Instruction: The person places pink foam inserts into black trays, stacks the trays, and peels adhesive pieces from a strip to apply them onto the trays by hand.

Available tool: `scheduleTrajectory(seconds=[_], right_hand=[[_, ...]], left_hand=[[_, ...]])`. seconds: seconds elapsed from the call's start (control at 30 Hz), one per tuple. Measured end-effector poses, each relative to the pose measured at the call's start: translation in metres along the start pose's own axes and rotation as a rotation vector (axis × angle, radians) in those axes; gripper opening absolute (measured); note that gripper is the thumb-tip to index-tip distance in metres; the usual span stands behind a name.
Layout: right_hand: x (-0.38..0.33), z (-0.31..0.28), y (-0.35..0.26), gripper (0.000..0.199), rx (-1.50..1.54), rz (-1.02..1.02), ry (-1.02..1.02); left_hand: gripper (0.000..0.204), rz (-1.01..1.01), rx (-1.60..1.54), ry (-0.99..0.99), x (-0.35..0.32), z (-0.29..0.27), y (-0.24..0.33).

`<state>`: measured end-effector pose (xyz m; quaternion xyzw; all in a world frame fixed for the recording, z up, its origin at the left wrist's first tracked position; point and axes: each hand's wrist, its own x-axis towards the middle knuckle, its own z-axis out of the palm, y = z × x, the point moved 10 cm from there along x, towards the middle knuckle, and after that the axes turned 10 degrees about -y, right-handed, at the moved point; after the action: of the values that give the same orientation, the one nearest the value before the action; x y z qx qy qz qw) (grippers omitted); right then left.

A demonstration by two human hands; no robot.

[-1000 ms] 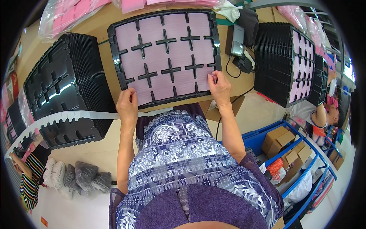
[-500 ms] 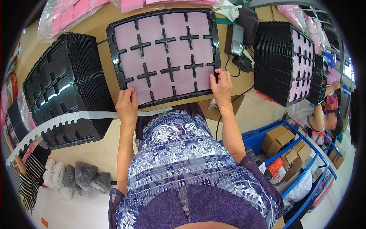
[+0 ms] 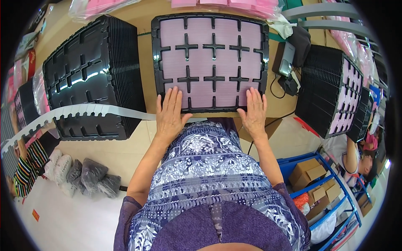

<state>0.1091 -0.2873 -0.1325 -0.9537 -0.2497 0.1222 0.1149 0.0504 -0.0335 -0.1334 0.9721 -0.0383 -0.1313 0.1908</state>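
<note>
Wooden table (image 3: 144, 62) is filling the upper half of the head view, and a pale floor (image 3: 75, 217) is lying below it on the person's left. Nearest to the camera, the person's patterned purple dress (image 3: 209, 188) is covering the middle. On the floor beside it, grey bags (image 3: 90, 178) are lying together, and on the right cardboard boxes (image 3: 312, 178) are sitting on a blue rack (image 3: 331, 167).

Both forearms are reaching up from the dress to the table edge. The left hand (image 3: 169, 113) is lying flat and open, fingers spread a little, on the near left corner of a black tray (image 3: 155, 54). The right hand (image 3: 254, 111) is lying flat and open in the same way on the near right corner. Neither hand is grasping anything; the palms are only pressing on top. The tray is sitting in the middle of the table, directly in front of the person, and it is holding pink square pads (image 3: 201, 31) divided by black crosses.

A white toothed strip (image 3: 83, 112) is running from the left hand toward the left rim, across a stack of empty black trays (image 3: 90, 79). On the right, a small grey device (image 3: 286, 62) with a black cable (image 3: 276, 90) is lying just beside the tray. Further right, 1 more stack (image 3: 335, 94), filled with pink pads, is standing tilted. At the far edge, clear bags of pink material (image 3: 226, 4) are lying. Another person (image 3: 360, 161) is sitting at the right rim.
</note>
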Motion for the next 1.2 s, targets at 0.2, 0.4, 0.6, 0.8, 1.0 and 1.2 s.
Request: scheduleTrajectory(seconds=[0.2, 0.4, 0.6, 0.8, 1.0, 1.2], right_hand=[[-0.007, 0.023, 0.016, 0.077, -0.080, 0.036, -0.057], [0.014, -0.028, 0.030, 0.050, 0.205, 0.025, 0.156], [0.139, -0.068, 0.029, 0.054, -0.099, -0.087, 0.309], [0.166, -0.044, 0.054, 0.051, -0.159, -0.087, 0.258], [0.166, -0.046, 0.061, 0.045, -0.062, -0.043, 0.305], [0.165, -0.050, 0.068, 0.046, 0.017, -0.032, 0.383]], left_hand=[[0.086, 0.026, 0.004, -0.097, -0.001, 0.025, -0.005], [0.065, 0.033, -0.124, 0.105, 0.026, -0.021, 0.001], [0.062, -0.006, 0.052, 0.338, 0.134, -0.055, -0.032], [0.059, -0.025, 0.232, 0.315, 0.147, -0.052, -0.044], [0.051, -0.082, 0.215, 0.327, 0.156, -0.061, -0.043], [0.045, -0.051, 0.214, 0.374, 0.157, -0.060, -0.044]])
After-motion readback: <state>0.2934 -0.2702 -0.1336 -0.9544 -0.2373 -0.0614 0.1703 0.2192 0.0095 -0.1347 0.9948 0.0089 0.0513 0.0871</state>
